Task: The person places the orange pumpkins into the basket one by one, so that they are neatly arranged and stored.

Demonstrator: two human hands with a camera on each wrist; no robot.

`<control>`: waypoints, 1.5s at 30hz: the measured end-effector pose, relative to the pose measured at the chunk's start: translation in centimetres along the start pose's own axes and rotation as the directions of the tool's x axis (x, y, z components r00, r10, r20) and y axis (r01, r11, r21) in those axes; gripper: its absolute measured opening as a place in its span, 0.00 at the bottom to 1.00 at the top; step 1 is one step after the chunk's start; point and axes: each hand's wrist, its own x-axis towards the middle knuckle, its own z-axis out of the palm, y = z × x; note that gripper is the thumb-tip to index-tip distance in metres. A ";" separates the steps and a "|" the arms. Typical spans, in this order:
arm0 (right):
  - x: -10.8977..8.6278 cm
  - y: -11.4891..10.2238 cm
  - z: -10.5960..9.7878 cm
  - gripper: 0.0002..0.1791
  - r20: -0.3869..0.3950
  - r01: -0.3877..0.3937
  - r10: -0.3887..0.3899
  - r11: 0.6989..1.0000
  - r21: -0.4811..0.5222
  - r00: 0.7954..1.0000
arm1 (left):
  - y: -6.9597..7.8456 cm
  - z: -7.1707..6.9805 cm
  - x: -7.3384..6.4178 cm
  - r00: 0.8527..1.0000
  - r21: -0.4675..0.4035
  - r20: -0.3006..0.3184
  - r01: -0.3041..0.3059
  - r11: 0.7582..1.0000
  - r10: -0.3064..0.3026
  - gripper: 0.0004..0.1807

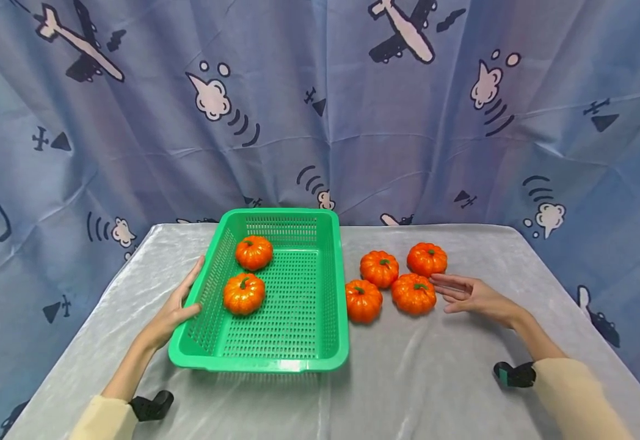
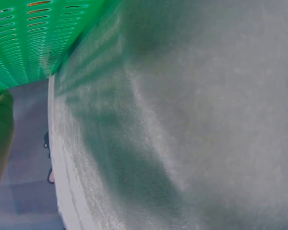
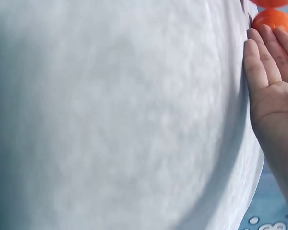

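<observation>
A green plastic basket (image 1: 265,365) with slotted walls stands left of centre, two small orange pumpkins (image 1: 244,294) inside along its left part. My left hand (image 1: 173,315) grips the basket's left side, thumb over the rim and fingers along the outer wall. In the left wrist view only part of this hand (image 2: 0,127) shows, beneath the green wall. To the right of the basket, several more orange pumpkins lie grouped. My right hand (image 1: 476,298) is beside the group, fingers extended, fingertips right at the nearest pumpkin (image 1: 414,294). The right wrist view shows its palm and straight fingers (image 3: 269,60).
A pale grey cloth covers the table (image 1: 386,379). Behind and at both sides hangs a blue curtain (image 1: 320,122) printed with planes and clouds. The leftmost loose pumpkin (image 1: 363,301) lies against the basket's right wall. Black wrist devices (image 1: 152,406) sit at both sleeves.
</observation>
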 end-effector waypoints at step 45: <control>1.9 -9.3 6.1 0.47 -0.369 -0.053 -0.047 0.965 -0.255 0.928 | 0.0 0.1 0.0 1.000 0.024 -0.002 -0.011 1.000 0.011 0.47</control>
